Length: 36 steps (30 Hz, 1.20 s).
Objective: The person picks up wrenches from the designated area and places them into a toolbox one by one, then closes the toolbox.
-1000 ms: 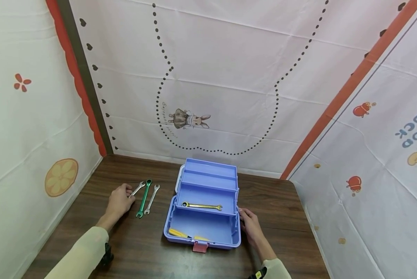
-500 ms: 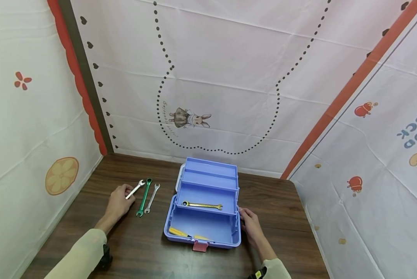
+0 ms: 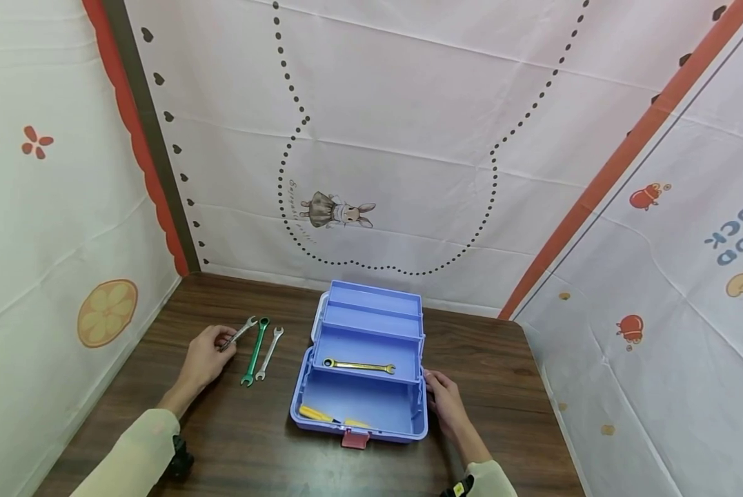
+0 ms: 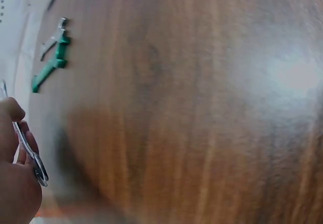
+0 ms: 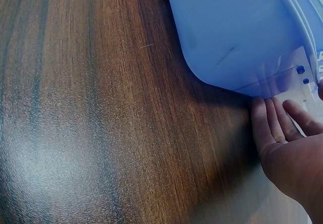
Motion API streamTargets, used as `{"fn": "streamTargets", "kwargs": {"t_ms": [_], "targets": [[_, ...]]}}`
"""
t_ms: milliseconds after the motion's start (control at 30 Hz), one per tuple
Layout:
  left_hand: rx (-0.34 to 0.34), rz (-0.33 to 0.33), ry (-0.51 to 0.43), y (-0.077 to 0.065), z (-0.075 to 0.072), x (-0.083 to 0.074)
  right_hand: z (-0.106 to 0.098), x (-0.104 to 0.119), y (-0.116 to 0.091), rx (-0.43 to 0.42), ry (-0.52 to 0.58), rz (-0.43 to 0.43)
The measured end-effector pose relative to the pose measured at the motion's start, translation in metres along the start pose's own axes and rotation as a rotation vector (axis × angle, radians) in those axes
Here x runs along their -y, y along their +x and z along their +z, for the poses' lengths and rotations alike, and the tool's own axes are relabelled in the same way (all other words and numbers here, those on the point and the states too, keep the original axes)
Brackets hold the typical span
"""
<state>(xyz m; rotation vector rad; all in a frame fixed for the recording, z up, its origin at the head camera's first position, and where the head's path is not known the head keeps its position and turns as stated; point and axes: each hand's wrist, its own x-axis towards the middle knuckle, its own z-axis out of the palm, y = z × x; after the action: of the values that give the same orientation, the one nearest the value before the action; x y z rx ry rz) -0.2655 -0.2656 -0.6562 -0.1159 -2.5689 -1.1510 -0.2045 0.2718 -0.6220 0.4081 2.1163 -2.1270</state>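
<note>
My left hand [image 3: 205,357] pinches a silver wrench [image 3: 241,331] between thumb and fingers at the left of the table, its open end pointing away to the upper right. In the left wrist view, the wrench [image 4: 29,153] crosses the fingers. Just right of that hand lie a green wrench [image 3: 256,352] and a second silver wrench [image 3: 270,353]. My right hand [image 3: 448,402] rests against the right side of an open blue toolbox [image 3: 423,429]. In the right wrist view, its straight fingers [image 5: 260,115] touch the box's side wall.
A yellow wrench [image 3: 359,366] lies in the toolbox's raised tray. Yellow-handled tools [image 3: 316,414] sit at the bottom of the box, near the red latch [image 3: 355,439]. Printed cloth walls [image 3: 402,159] stand behind and at both sides of the wooden table [image 3: 495,366].
The left hand has lifted the silver wrench slightly and moved it a little left, turning it in the fingers. The right hand and the toolbox stay put.
</note>
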Motion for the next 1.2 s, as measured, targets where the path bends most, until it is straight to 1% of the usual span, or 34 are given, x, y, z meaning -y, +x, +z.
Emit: {"fn": "streamTargets", "kwargs": {"t_ms": [167, 333, 500, 633, 833, 967, 1033, 1200], "targets": [[0.063, 0.038, -0.004, 0.007, -0.005, -0.014, 0.000, -0.001, 0.000, 0.013, 0.010, -0.012], [0.166, 0.047, -0.019, 0.017, -0.013, -0.036, 0.000, 0.000, -0.001, 0.016, 0.007, -0.012], [0.262, 0.049, -0.049, 0.021, -0.018, -0.057, 0.000, 0.000, 0.000, 0.008, 0.002, -0.008], [0.318, 0.093, -0.077, 0.022, -0.019, -0.076, 0.000, 0.001, 0.001, 0.005, 0.005, -0.012], [0.375, 0.169, -0.067, 0.025, -0.018, -0.105, -0.001, 0.001, 0.000, 0.001, -0.013, -0.009], [0.404, 0.218, -0.058, 0.030, -0.016, -0.125, -0.002, 0.001, 0.000, 0.013, -0.049, -0.028], [0.425, 0.240, -0.069, 0.032, -0.015, -0.134, -0.002, 0.002, 0.000, 0.018, -0.060, -0.035], [0.470, 0.262, -0.084, 0.037, -0.008, -0.154, -0.002, 0.002, -0.001, 0.026, -0.051, -0.035]]}}
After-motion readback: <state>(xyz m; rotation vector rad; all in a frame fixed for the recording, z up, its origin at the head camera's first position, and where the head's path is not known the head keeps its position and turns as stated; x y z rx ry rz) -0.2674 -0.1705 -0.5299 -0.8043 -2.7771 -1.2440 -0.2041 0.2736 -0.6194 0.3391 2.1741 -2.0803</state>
